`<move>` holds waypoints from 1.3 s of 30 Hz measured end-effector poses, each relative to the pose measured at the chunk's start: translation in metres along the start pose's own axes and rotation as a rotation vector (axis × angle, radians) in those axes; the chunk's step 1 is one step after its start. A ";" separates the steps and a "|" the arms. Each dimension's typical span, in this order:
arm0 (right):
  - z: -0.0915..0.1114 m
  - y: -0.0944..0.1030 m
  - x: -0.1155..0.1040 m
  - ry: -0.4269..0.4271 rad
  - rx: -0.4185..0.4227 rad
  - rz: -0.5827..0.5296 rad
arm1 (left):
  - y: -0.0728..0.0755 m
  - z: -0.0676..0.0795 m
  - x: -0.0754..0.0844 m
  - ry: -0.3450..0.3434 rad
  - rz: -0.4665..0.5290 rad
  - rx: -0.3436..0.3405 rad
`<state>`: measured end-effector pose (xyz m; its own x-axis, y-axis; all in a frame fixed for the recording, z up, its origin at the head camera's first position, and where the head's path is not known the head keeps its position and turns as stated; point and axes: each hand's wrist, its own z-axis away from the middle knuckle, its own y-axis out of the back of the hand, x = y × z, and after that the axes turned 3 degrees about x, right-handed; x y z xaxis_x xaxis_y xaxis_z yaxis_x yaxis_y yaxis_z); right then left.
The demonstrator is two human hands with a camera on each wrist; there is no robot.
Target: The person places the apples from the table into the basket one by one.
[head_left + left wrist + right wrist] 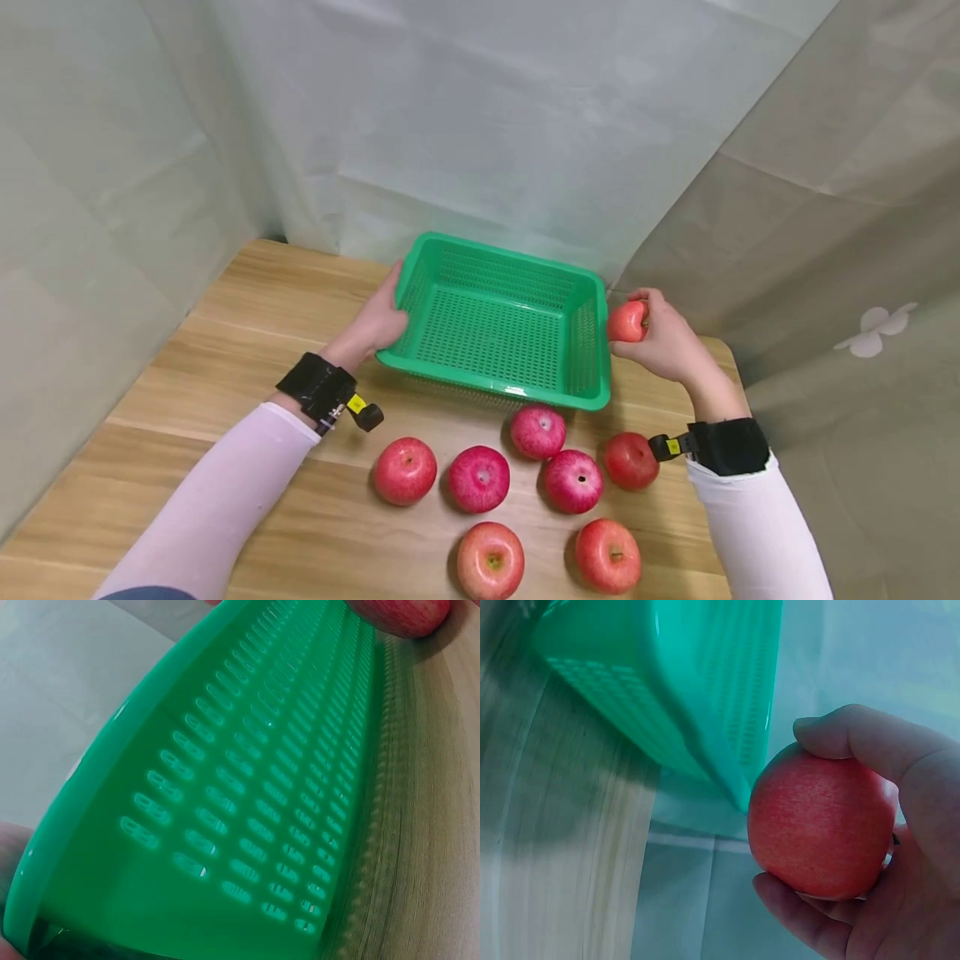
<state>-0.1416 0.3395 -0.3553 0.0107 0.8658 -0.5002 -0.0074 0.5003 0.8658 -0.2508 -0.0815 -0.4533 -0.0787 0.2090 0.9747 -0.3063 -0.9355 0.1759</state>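
A green perforated plastic basket (491, 333) stands at the back of the wooden table with nothing inside it. My left hand (381, 315) grips its left rim, fingers on the outer side and thumb over the edge. In the left wrist view the basket's slotted wall (225, 787) fills most of the picture. My right hand (663, 337) holds a red apple (821, 821) between thumb and fingers, just outside the right rim. The apple is above the table, level with the rim.
Several red and pink apples lie in front of the basket, among them a red one (406, 471), a deep pink one (478, 479) and a paler one (491, 561). Another apple (632, 461) lies under the right wrist. Pale cloth (480, 125) hangs behind the wooden table (300, 283).
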 end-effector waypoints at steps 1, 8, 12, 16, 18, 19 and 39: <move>-0.002 -0.002 -0.002 0.006 -0.001 -0.004 | 0.000 0.000 -0.001 0.001 0.000 -0.001; -0.020 -0.017 -0.011 0.099 -0.003 -0.017 | 0.001 0.000 -0.002 -0.008 0.010 -0.009; -0.033 -0.026 -0.018 0.154 -0.005 0.004 | 0.002 0.000 0.002 -0.003 0.001 -0.007; -0.044 -0.036 -0.022 0.184 -0.002 0.027 | 0.004 0.000 0.003 0.005 -0.005 -0.010; -0.049 -0.041 -0.024 0.190 0.001 0.035 | 0.004 0.000 0.003 0.003 -0.002 -0.011; -0.051 -0.043 -0.025 0.189 0.001 0.040 | 0.004 0.000 0.003 0.000 -0.004 -0.010; -0.078 -0.068 -0.017 0.303 -0.043 0.219 | 0.003 -0.002 0.001 -0.012 -0.028 -0.002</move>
<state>-0.2196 0.2913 -0.4072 -0.2919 0.9116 -0.2895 -0.0186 0.2972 0.9546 -0.2538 -0.0836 -0.4521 -0.0593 0.2316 0.9710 -0.3101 -0.9289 0.2026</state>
